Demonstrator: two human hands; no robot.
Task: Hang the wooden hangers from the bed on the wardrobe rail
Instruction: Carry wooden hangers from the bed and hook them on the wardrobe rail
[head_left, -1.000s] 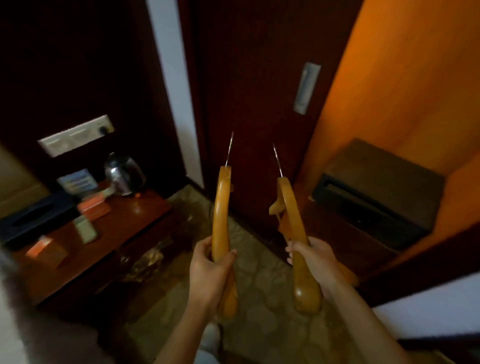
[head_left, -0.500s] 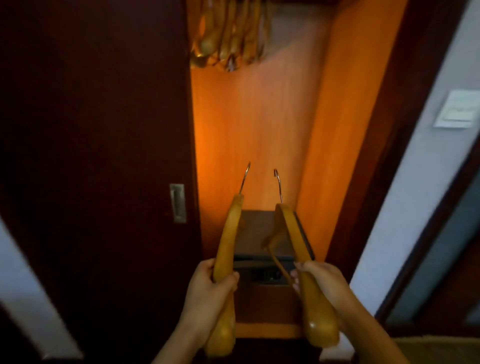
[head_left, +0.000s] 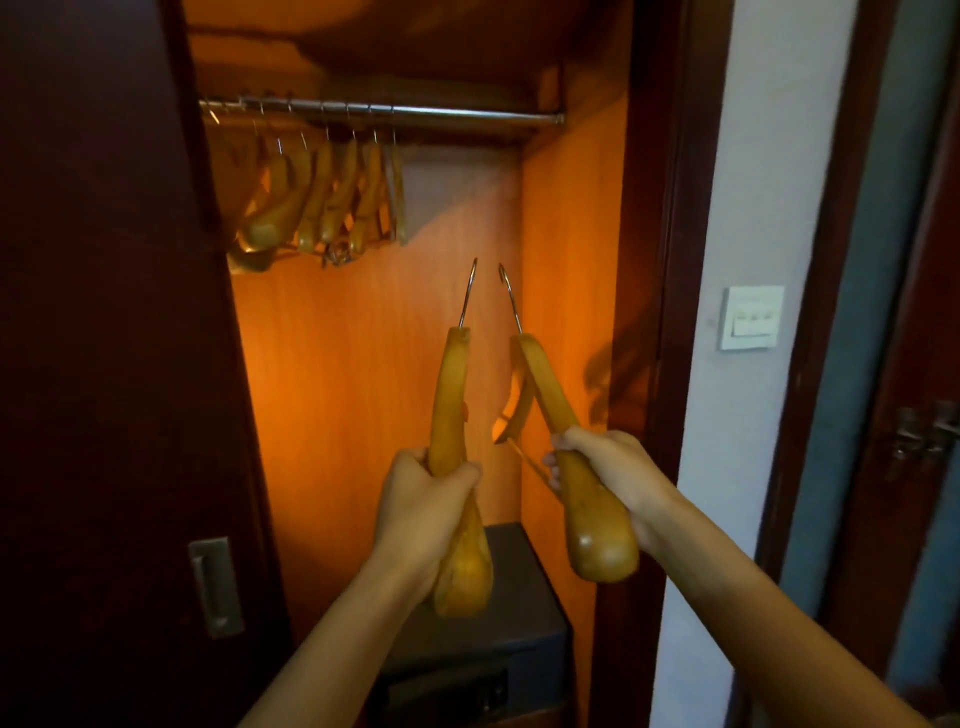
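The left hanger and right hanger now sit nearer the rail. The left hand and right hand curl their fingers round them.

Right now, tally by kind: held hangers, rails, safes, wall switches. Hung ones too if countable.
Held hangers: 2, left hanger, right hanger
Rail: 1
Safe: 1
Wall switch: 1
Hung hangers: bunched, overlapping, cannot count
Total: 5 counted
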